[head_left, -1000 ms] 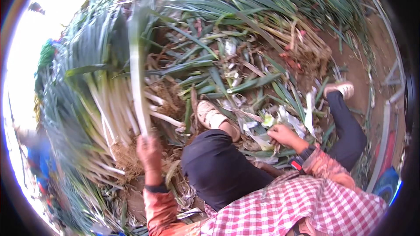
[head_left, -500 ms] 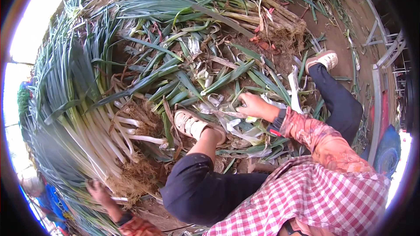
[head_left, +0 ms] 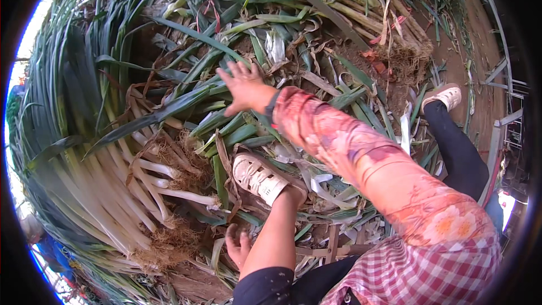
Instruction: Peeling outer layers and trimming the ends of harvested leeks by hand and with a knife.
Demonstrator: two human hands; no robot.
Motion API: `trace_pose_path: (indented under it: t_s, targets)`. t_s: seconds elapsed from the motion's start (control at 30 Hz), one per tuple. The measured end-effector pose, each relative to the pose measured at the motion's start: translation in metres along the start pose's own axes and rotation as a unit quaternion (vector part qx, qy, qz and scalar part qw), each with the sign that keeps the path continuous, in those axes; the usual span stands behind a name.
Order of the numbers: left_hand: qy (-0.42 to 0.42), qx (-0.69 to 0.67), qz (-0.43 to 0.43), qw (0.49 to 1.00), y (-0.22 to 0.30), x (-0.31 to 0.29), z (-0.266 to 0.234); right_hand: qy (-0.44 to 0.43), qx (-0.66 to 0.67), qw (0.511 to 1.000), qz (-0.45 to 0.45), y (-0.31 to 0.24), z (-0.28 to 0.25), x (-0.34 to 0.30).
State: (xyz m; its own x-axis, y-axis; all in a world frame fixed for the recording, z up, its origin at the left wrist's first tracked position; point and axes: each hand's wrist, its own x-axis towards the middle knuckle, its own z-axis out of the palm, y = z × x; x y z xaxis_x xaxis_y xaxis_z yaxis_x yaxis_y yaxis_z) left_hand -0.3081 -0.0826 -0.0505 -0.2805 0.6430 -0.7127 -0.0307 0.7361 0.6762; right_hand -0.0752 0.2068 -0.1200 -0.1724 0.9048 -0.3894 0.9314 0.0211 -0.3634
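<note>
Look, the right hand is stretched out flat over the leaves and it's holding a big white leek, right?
Not quite. The head view shows the right hand stretched out over the green leaves with fingers spread, but it holds nothing. The white leeks lie in a pile further left.

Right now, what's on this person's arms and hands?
The right hand is bare, with a dark band at the wrist and a long pink-orange flowered sleeve up the arm. The left hand is bare too; its arm is hidden behind the leg.
</note>
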Motion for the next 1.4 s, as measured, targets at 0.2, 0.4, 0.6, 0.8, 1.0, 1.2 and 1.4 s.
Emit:
trace_pose_path:
  t_s: [0.2, 0.4, 0.6, 0.8, 1.0, 1.2, 1.4]
  targets:
    - [-0.129, 0.052, -0.001, 0.990, 0.015, 0.027, 0.050, 0.065, -0.041, 0.997, -0.014, -0.035, 0.038, 0.001]
    - [-0.279, 0.129, 0.071, 0.949, 0.041, 0.043, 0.116, 0.118, -0.040, 0.988, -0.096, 0.029, 0.075, -0.058]
    - [-0.355, 0.181, 0.122, 0.909, 0.064, 0.027, 0.154, 0.031, -0.059, 0.990, -0.124, 0.119, 0.084, -0.234]
    - [-0.391, 0.229, 0.155, 0.878, 0.072, 0.011, 0.173, -0.114, -0.024, 0.989, 0.093, 0.179, 0.054, -0.360]
    - [-0.364, 0.285, 0.181, 0.868, 0.087, 0.020, 0.156, -0.066, 0.054, 0.983, 0.165, 0.185, 0.032, -0.337]
    - [-0.263, 0.346, 0.192, 0.880, 0.114, 0.055, 0.107, 0.185, 0.026, 0.965, 0.184, 0.233, -0.019, -0.219]
    - [-0.240, 0.359, 0.182, 0.884, 0.116, 0.075, 0.103, 0.278, -0.055, 0.874, 0.394, 0.282, -0.028, -0.152]
